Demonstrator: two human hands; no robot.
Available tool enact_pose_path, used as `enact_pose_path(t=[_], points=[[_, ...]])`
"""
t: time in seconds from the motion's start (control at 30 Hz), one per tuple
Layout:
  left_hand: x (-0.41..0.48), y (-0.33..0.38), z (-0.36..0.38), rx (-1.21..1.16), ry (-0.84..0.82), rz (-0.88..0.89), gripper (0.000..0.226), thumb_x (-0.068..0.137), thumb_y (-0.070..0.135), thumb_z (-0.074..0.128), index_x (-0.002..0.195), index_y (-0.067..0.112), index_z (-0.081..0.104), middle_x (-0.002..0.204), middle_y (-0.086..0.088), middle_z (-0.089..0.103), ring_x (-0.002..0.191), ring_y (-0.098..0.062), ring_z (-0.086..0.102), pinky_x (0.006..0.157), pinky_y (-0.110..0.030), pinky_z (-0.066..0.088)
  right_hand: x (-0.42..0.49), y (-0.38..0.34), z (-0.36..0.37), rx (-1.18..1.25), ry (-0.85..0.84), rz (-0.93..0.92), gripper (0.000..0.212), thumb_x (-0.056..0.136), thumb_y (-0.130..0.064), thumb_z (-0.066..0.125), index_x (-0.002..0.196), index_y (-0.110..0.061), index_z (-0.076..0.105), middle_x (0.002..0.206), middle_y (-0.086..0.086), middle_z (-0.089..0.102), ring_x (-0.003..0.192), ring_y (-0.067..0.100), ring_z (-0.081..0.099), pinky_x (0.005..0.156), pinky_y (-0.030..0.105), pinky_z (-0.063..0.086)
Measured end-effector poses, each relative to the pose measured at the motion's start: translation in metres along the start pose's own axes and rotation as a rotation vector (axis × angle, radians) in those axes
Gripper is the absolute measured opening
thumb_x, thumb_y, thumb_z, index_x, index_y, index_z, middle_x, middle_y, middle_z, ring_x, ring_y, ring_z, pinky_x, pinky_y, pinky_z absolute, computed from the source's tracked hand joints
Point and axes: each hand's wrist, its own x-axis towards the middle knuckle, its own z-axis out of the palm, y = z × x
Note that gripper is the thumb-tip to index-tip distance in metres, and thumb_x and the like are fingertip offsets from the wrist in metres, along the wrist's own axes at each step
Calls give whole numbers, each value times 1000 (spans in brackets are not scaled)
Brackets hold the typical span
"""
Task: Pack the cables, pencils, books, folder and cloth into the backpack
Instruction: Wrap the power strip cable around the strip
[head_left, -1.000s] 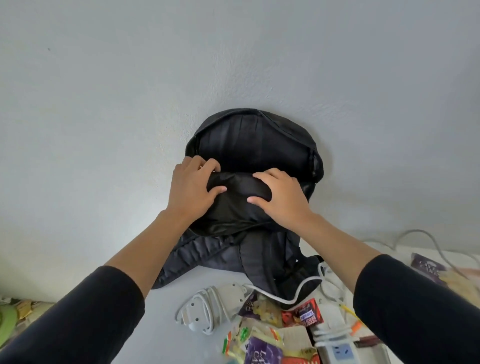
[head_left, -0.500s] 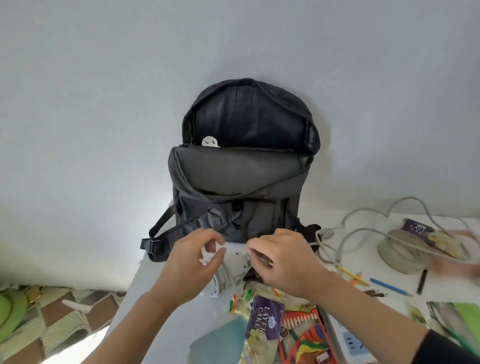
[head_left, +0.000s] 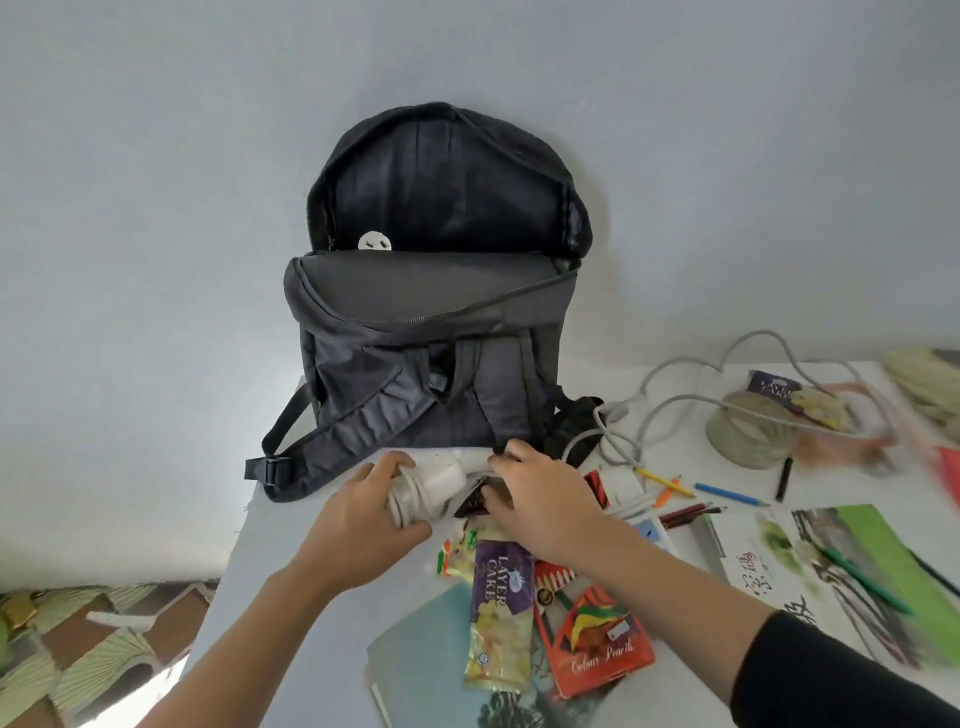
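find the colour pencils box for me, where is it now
Head view, lower centre: the red Colour Pencils box lies flat on the white table, immediately right of the purple Layer Cake packet.

A plain pale grey wall rises behind a white table, and at lower left lies what seems a brown-and-green fan-patterned floor, brightly lit beside the table.

the backpack is soft dark cloth. the white cable looks like smooth plastic. the snack packet is shiny.
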Motion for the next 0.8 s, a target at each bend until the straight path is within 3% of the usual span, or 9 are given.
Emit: enact_pose_path(t=[0.1, 0.17, 0.23, 0.33, 0.43, 0.53, 0.6, 0.67, 0.8], points=[[-9, 20, -23, -241, 30, 17, 47, 73, 32, 86, 110, 34, 57, 84, 3, 66, 68, -15, 59, 62, -34, 51, -3, 4, -12, 256, 108, 5, 43, 94, -36, 40, 115, -15, 71, 107, -4, 60, 92, 21, 64, 79, 40, 51], [-17, 45, -35, -433, -15, 50, 46, 69, 36, 86, 107, 29, 61, 84, 0, 67, 69, -21, 62, 62, -37, 52, -6, 11, -24, 380, 165, -31, 34, 97, -31, 42, 106, -24, 74, 97, -14, 64, 84, 8, 60, 74, 31, 47], [-23, 75, -41, -636, -81, 99, 39, 74, 24, 89, 103, 19, 63, 81, 1, 65, 67, -14, 61, 57, -25, 49, -12, 19, -38, 442, 187, -106, 26, 103, -30, 44, 85, -40, 61, 74, -19, 58, 69, 6, 54, 62, 25, 37], [-22, 113, -38, -824, -144, 111, 29, 83, 6, 82, 102, 7, 60, 79, -1, 61, 64, -9, 57, 54, -17, 44, -27, 32, -54, 400, 178, -180, 44, 103, -62, 30, 97, -36, 65, 74, -13, 60, 72, 7, 57, 62, 23, 40], [-13, 145, -28, -997, -173, 61, 43, 79, 24, 78, 108, 2, 56, 87, -10, 60, 68, -17, 54, 58, -24, 43, -40, 57, -70, 374, 215, -205, 75, 94, -79, 16, 102, -29, 71, 70, -17, 56, 69, 3, 55, 63, 21, 39], [-2, 177, -12, -1249, -230, -14, 58, 74, 29, 77, 116, -5, 57, 95, -20, 60, 70, -22, 57, 57, -30, 45, -51, 92, -85, 362, 343, -228, 69, 99, -73, 23, 73, -23, 63, 60, -8, 51, 60, 12, 48, 62, 30, 41], [6, 195, 0, -1393, -293, -41, 50, 74, 28, 78, 114, 0, 67, 96, -20, 60, 73, -22, 56, 57, -30, 43, -60, 116, -92, 313, 389, -220, 60, 102, -67, 31, 60, -26, 44, 54, -9, 41, 54, 12, 41, 66, 33, 41], [12, 210, 12, -1492, -367, -37, 47, 74, 32, 83, 111, 6, 73, 97, -19, 60, 74, -24, 54, 57, -30, 41, -67, 139, -98, 301, 413, -205, 58, 101, -65, 38, 56, -28, 34, 50, -10, 32, 52, 12, 37, 70, 34, 40], [22, 239, 39, -1479, -398, -45, 74, 75, 56, 84, 128, 6, 67, 103, -17, 63, 76, -24, 56, 63, -31, 43, -81, 178, -115, 289, 405, -159, 70, 99, -68, 39, 49, -19, 35, 44, -9, 27, 57, 14, 39, 71, 27, 35]])
